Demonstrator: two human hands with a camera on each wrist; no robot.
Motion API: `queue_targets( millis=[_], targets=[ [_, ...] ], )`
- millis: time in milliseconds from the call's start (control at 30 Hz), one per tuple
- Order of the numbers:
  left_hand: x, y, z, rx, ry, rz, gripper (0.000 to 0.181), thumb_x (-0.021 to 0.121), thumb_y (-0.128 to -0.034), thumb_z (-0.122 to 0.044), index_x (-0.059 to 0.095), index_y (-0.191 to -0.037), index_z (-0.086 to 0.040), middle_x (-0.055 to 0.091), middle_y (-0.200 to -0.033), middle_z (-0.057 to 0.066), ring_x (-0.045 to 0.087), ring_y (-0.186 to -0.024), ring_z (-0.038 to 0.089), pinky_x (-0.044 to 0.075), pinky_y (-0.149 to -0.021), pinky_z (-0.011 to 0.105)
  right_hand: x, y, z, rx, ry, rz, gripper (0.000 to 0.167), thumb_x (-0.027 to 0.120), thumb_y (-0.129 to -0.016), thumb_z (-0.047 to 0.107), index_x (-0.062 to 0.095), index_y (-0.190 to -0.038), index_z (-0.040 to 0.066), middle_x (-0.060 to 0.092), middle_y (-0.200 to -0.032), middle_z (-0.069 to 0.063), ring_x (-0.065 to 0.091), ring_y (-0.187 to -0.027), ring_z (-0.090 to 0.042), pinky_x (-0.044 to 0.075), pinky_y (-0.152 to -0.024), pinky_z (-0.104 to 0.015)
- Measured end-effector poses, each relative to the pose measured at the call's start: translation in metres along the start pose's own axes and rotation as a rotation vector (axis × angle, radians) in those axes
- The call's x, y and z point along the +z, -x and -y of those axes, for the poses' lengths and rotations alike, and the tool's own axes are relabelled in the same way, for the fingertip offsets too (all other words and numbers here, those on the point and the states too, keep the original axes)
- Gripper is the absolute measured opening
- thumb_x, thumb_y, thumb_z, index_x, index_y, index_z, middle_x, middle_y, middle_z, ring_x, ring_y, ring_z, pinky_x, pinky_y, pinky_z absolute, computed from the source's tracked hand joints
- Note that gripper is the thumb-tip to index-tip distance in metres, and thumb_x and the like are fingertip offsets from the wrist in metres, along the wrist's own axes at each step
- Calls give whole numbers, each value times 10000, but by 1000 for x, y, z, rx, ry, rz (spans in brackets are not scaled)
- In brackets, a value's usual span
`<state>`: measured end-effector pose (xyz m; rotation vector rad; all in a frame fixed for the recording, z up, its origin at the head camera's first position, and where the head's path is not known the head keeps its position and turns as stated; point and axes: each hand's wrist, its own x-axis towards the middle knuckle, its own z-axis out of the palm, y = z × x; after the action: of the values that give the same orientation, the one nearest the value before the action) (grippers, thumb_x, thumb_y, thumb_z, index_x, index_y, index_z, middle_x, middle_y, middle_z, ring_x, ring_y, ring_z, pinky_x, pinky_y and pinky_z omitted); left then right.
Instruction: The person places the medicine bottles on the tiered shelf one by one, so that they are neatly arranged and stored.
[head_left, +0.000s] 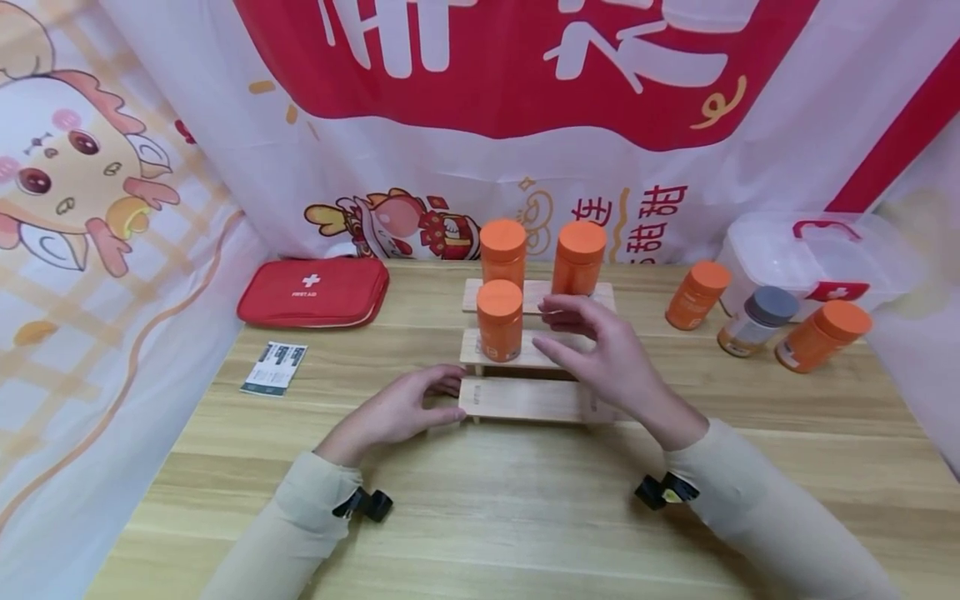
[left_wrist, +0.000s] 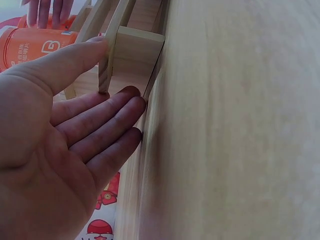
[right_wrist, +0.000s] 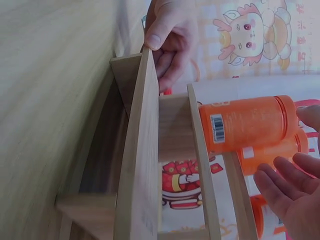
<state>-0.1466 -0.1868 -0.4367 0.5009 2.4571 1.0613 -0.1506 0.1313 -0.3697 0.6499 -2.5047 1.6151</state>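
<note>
A three-tier wooden step rack (head_left: pixel 528 400) stands mid-table. My left hand (head_left: pixel 411 406) steadies the left end of its lowest step, with the thumb at the front corner and the fingers at the back corner and side panel (left_wrist: pixel 137 57). One orange bottle (head_left: pixel 499 321) with an orange lid stands on the left of the middle step. Behind it, an orange bottle (head_left: pixel 503 250) and another orange bottle (head_left: pixel 580 258) stand on the top step. My right hand (head_left: pixel 611 354) hovers over the rack's right side, fingers spread and loosely bent, nothing in its grasp.
To the right stand an orange bottle (head_left: pixel 697 296), a grey-lidded bottle (head_left: pixel 757 321) and another orange bottle (head_left: pixel 822 336), before a clear plastic box (head_left: pixel 795 250) with a red handle. A red first-aid pouch (head_left: pixel 312 292) and a printed card (head_left: pixel 274 368) lie left.
</note>
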Motion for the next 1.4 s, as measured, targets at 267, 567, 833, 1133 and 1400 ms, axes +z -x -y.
queue_targets(
  millis=[267, 567, 833, 1133, 1400],
  targets=[
    [0, 0, 0, -11, -7, -1, 632, 802, -992, -352, 562, -1541, -150, 706, -1423, 18, 643, -1368, 242, 457, -1239, 545, -25, 20, -6, -51, 63, -55, 466, 817, -959, 60, 655, -1394, 16, 733, -1320, -154, 711, -1227, -287, 553, -1063, -164],
    [-1, 1, -1, 10, 1, -6, 626, 796, -997, -341, 561, -1538, -130, 712, -1421, 29, 649, -1367, 251, 461, -1236, 541, -60, 47, -13, -23, 85, -155, 427, 792, -967, 19, 676, -1378, 26, 733, -1318, -176, 684, -1161, -3, 513, -1031, -70],
    [0, 1, -2, 28, 8, -5, 629, 801, -994, -294, 557, -1536, -87, 718, -1409, 52, 654, -1357, 263, 472, -1228, 530, -94, 73, -31, 46, 151, -267, 447, 781, -983, 40, 668, -1416, 65, 727, -1313, 59, 684, -1159, 11, 516, -999, -51],
    [0, 0, -1, 12, 7, 0, 627, 799, -997, -310, 558, -1537, -101, 714, -1412, 43, 650, -1360, 260, 472, -1226, 535, -123, 96, -49, 157, 216, -360, 457, 764, -1003, 79, 648, -1446, 68, 684, -1265, 213, 670, -1128, 43, 486, -964, -3],
    [0, 1, -1, 12, 7, 4, 631, 800, -996, -306, 554, -1540, -101, 713, -1411, 40, 650, -1359, 255, 474, -1226, 531, -141, 110, -62, 218, 246, -407, 460, 747, -1020, 105, 630, -1464, 65, 672, -1267, 242, 653, -1123, 67, 463, -952, 22]
  ],
)
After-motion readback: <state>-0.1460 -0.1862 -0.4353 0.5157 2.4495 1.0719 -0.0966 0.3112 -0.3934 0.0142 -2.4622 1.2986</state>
